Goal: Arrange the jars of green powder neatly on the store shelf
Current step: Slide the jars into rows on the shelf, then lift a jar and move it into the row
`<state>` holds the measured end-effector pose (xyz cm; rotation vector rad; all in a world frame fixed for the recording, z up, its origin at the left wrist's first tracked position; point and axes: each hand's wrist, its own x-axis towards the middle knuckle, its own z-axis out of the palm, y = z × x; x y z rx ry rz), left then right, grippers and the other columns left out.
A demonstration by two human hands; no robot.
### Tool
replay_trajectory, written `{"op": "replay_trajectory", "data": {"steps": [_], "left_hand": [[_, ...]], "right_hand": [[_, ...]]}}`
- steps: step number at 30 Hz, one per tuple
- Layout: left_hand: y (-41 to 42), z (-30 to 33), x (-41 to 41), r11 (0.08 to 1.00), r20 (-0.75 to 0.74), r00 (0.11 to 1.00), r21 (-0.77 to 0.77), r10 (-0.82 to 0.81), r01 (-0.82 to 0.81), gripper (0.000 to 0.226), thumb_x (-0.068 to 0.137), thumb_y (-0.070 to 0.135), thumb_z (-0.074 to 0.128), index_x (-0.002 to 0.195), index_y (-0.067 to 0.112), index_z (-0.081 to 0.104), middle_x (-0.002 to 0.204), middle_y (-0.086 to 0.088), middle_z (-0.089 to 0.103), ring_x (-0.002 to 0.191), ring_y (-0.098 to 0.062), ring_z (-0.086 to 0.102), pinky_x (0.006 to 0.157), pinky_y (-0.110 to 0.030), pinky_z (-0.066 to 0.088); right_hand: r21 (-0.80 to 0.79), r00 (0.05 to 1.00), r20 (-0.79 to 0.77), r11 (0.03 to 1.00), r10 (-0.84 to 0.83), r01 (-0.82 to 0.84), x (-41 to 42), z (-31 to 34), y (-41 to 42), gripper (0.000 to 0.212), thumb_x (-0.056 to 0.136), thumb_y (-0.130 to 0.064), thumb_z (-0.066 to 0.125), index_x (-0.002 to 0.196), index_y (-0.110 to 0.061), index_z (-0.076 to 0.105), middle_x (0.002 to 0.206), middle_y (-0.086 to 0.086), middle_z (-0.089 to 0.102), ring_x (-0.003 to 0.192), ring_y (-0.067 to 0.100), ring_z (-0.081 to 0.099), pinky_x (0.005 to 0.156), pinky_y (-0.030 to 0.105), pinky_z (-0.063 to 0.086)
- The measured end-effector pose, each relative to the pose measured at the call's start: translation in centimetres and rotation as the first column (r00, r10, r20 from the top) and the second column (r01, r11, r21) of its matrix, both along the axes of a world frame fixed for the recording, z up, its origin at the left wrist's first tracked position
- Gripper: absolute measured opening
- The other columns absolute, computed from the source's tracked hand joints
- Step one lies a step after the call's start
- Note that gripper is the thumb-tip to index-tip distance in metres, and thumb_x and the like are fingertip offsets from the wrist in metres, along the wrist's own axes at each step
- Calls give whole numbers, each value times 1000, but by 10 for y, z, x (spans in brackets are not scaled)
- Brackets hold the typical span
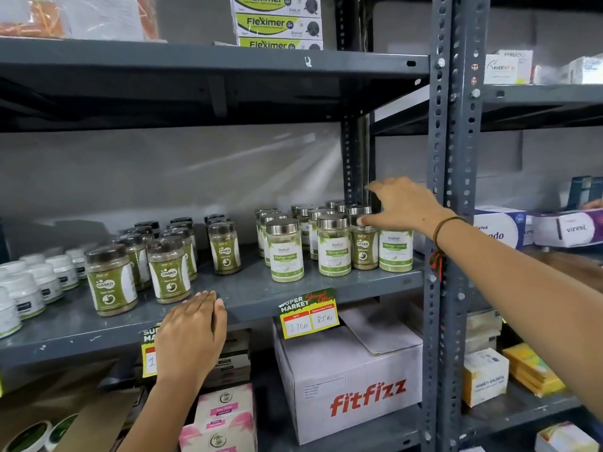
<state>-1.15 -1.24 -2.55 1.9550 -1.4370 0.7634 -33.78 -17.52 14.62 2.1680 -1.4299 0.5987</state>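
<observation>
Silver-lidded jars of green moringa powder (334, 247) stand in rows at the right end of the grey metal shelf (248, 291). Among them is one dark-labelled Gaska jar (363, 247). My right hand (401, 205) hovers over the rightmost jars with fingers spread, thumb touching a lid, holding nothing. One front jar (395, 252) shows below my palm. Brown-lidded Gaska jars (168, 272) stand in rows to the left. My left hand (192, 334) rests flat on the shelf's front edge, empty.
White tubs (24, 291) sit at the shelf's far left. Price tags (308, 313) hang from the edge. Below are a Fitfizz carton (349, 373) and pink boxes (225, 415). A perforated upright post (455, 190) stands right of the jars. Fleximer boxes (277, 21) stack above.
</observation>
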Motion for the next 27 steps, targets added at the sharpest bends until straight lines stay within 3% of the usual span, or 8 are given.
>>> {"op": "replay_trajectory", "data": {"steps": [3, 5, 10, 14, 17, 19, 21, 27], "left_hand": [[-1, -2, 2, 1000, 7, 1000, -7, 8, -8, 48, 93, 37, 36, 103, 8, 72, 105, -9, 72, 97, -28, 67, 85, -43, 51], [-3, -3, 4, 1000, 8, 1000, -9, 5, -5, 47, 93, 37, 36, 103, 8, 72, 104, -9, 72, 98, -27, 67, 85, -43, 51], [-6, -4, 7, 1000, 22, 1000, -19, -7, 8, 48, 93, 37, 36, 103, 8, 72, 105, -10, 72, 100, -26, 67, 88, -43, 50], [-6, -4, 7, 1000, 27, 1000, -16, -2, 2, 46, 92, 36, 37, 103, 8, 72, 105, -9, 72, 99, -26, 67, 87, -42, 50], [-5, -4, 6, 1000, 27, 1000, -9, 1, 0, 46, 92, 36, 38, 103, 8, 72, 105, -9, 72, 99, -26, 67, 88, -42, 49], [-5, -3, 6, 1000, 22, 1000, 3, 2, -3, 47, 93, 37, 36, 104, 9, 72, 106, -8, 72, 101, -26, 66, 90, -41, 48], [-5, -3, 7, 1000, 14, 1000, 13, 2, -2, 50, 93, 39, 34, 105, 9, 72, 108, -8, 72, 102, -25, 66, 91, -42, 48], [-4, -2, 5, 1000, -1, 1000, 15, 6, -6, 50, 93, 38, 34, 106, 9, 71, 109, -8, 71, 104, -26, 65, 93, -42, 47]], "right_hand": [[340, 991, 97, 933, 91, -119, 9, 3, -8, 89, 76, -58, 71, 147, -18, 37, 144, 10, 50, 126, 29, 50, 97, 40, 45], [442, 993, 87, 890, 86, -115, 12, 2, -13, 88, 75, -56, 73, 147, -19, 37, 146, 7, 48, 128, 27, 49, 100, 39, 41], [464, 997, 70, 884, 22, -52, 11, 1, -26, 77, 74, -59, 73, 138, -25, 48, 139, 3, 56, 126, 25, 50, 110, 44, 30], [475, 964, 263, 865, 38, -164, 7, 0, -31, 70, 64, -50, 84, 125, -26, 58, 121, -2, 65, 107, 20, 58, 94, 37, 44], [418, 956, 286, 890, 59, -180, 8, 5, -30, 69, 63, -49, 85, 123, -26, 59, 113, -5, 67, 101, 17, 58, 96, 40, 41], [307, 968, 245, 943, 49, -125, 10, 12, -27, 69, 64, -57, 81, 124, -31, 58, 114, -7, 67, 108, 20, 58, 105, 46, 29], [185, 974, 217, 978, 59, -100, 12, 21, -21, 68, 66, -60, 78, 124, -33, 57, 117, -6, 66, 113, 23, 56, 101, 43, 25], [-120, 949, 212, 970, 235, -213, 31, 52, 11, 64, 67, -52, 80, 121, -25, 58, 111, 1, 67, 106, 27, 61, 96, 44, 42]]}}
